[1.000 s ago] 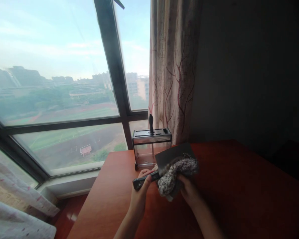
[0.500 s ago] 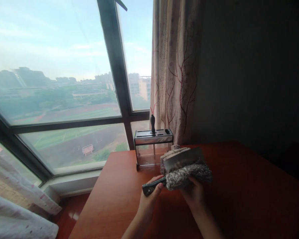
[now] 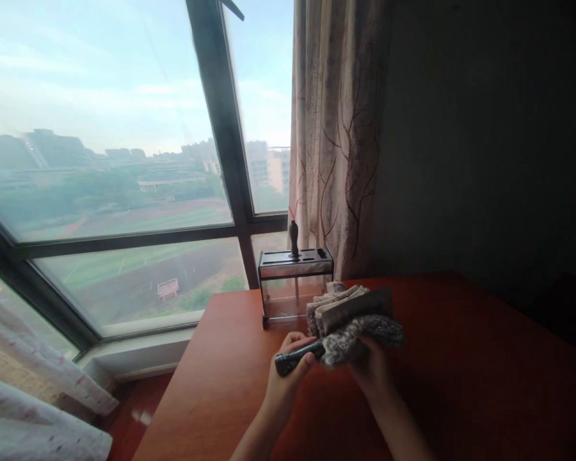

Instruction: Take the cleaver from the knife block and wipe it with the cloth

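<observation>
My left hand point(image 3: 288, 378) is closed round the black handle of a cleaver point(image 3: 352, 312), whose broad dark blade points right above the table. A grey-and-white fuzzy cloth point(image 3: 348, 339) is folded about the blade, with part of it behind and part in front. From below, my right hand point(image 3: 373, 368) grips the cloth against the blade; its fingers are partly hidden. Just beyond the cloth stands a clear-sided knife block point(image 3: 296, 264) with a dark slotted top. One black-handled tool point(image 3: 294, 238) stands upright in it.
The reddish-brown wooden table point(image 3: 211, 378) carries the block near its far edge. A large window point(image 3: 139, 153) slants along the left, with a patterned curtain point(image 3: 336, 128) behind the block. Another light curtain point(image 3: 38, 416) hangs at lower left. A dark wall lies to the right.
The cloth has shifted slightly left and lower along the blade, and its front part looks more bunched. My left hand stays on the handle, nearly still.
</observation>
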`<action>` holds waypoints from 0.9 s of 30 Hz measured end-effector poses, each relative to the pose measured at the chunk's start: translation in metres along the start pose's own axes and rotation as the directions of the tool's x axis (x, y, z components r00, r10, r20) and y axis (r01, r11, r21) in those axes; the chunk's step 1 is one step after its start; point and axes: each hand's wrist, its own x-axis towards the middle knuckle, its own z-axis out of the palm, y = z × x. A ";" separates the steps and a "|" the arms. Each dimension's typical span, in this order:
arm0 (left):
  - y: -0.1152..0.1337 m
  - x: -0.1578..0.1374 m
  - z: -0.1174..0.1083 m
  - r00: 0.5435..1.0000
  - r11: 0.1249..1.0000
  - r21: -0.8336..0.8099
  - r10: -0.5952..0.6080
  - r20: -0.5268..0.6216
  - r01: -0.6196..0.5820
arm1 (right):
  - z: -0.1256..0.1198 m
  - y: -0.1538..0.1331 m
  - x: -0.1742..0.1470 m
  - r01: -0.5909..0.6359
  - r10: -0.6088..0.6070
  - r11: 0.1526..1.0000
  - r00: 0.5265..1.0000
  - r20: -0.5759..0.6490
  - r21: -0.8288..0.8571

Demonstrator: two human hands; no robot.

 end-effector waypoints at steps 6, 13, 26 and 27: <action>0.007 0.002 -0.008 0.999 0.994 -0.104 -0.042 -0.015 0.041 | -0.012 -0.032 0.010 0.048 -0.033 0.993 0.989 -0.141 0.107; 0.009 0.005 -0.022 0.993 0.955 -0.283 -0.110 -0.045 0.093 | -0.012 -0.042 0.010 0.134 -0.126 0.990 0.981 -0.145 0.043; 0.010 0.023 -0.048 0.897 0.905 -0.416 -0.109 -0.429 -0.089 | -0.015 -0.005 -0.003 0.002 -0.045 0.883 0.996 -0.081 -0.469; 0.009 0.022 -0.049 0.889 0.912 -0.402 -0.122 -0.441 -0.074 | -0.014 -0.006 -0.005 0.008 -0.039 0.881 0.998 -0.055 -0.474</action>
